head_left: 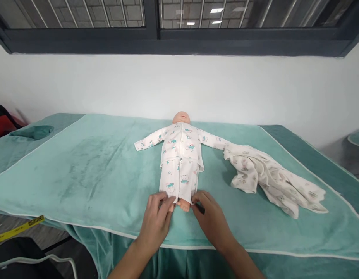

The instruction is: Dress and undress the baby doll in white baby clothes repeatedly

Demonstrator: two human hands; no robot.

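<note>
**tealtowel_22:** So how would that doll handle, going by this view? It lies flat on its back in the middle of the green towel, arms out, head toward the wall.

**knitpick:** Light, I'd guess. The body looks like hard plastic, so it should be stiff at the limbs, and the printed trousers over it are thin, soft cotton. The fabric will bunch and stretch, and the towel under it looks plush enough that the doll won't skid (a bare tabletop would be a different story). The best place to grip is the hem at each ankle, not the middle of the leg where the cloth just slides over the plastic.

**tealtowel_22:** And where are the hands?

**knitpick:** Right at the hems. The left hand has its fingers curled in, and thumb and fingertips look pinched on the cuff on its side. The right hand mirrors it on the other cuff, fingers bent and closed on the edge. A bare foot pokes out between them. So the doll sits straight ahead of both hands, touching at the fingertips, with its feet nearest the person.

**tealtowel_22:** Anything else nearby?

**knitpick:** A loose cloth in the same print is crumpled just beside the doll's arm on the right. A folded cloth sits well apart at far left, and a yellow tape runs below the table edge.
</note>
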